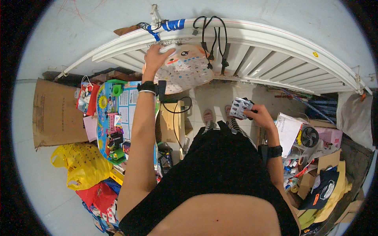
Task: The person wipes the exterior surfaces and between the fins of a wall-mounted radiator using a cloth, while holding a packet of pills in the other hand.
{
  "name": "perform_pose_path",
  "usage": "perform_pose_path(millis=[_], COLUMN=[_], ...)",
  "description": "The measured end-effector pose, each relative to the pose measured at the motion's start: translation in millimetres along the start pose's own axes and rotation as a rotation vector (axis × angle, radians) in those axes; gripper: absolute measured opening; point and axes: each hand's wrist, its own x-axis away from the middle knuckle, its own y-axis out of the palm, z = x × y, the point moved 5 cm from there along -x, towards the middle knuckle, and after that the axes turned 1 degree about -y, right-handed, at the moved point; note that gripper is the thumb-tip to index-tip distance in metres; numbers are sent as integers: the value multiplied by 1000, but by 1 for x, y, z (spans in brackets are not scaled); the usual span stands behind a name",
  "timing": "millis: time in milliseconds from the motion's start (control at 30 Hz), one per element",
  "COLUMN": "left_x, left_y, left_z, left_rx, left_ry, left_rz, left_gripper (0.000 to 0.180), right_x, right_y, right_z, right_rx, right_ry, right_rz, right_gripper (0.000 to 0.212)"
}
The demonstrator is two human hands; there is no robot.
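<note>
My left hand [155, 61] reaches to the radiator at the far side, its fingers closed around a small white, box-like object [168, 48]. That object lies over the top edge of a rounded, speckled panel or bag with a cartoon face [183, 70], which is against the radiator. I cannot tell whether the two touch. Lower and to the right, my right hand [260, 115] pinches a silver blister pack [240, 106] between thumb and fingers, above my feet. Something dark shows behind the pack. Dark bands sit on both wrists.
A white radiator [271, 59] runs along the wall, with black cables [224, 47] hanging from it. On the left are a crowded colourful table [128, 98], a cardboard sheet [59, 112] and a yellow bag [84, 163]. Boxes, papers and a black fan [309, 137] crowd the right.
</note>
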Motion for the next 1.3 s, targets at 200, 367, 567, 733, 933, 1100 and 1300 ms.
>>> perform_pose_path(millis=[200, 367, 567, 733, 933, 1100, 1300], left_x=[-2, 0, 1, 17, 51, 77, 91], left_y=[5, 3, 7, -2, -13, -25, -43], left_z=[7, -6, -10, -35, -43, -40, -10], left_rx=[43, 99, 399, 405, 345, 482, 349], left_ry=[-145, -2, -80, -188, -285, -298, -167], left_rz=[75, 205, -69, -108, -289, 20, 207], left_gripper=[51, 47, 39, 36, 30, 23, 19], right_x=[2, 6, 5, 1, -9, -24, -39], right_y=[-2, -2, -5, -8, -3, 11, 24], right_z=[0, -3, 3, 8, 9, 11, 10], right_rx=[34, -52, -55, 20, 71, 147, 340], right_ry=[40, 44, 60, 82, 39, 77, 79], right_rz=[-12, -9, -14, -23, -46, -93, -139], right_gripper=[22, 20, 18, 24, 30, 28, 39])
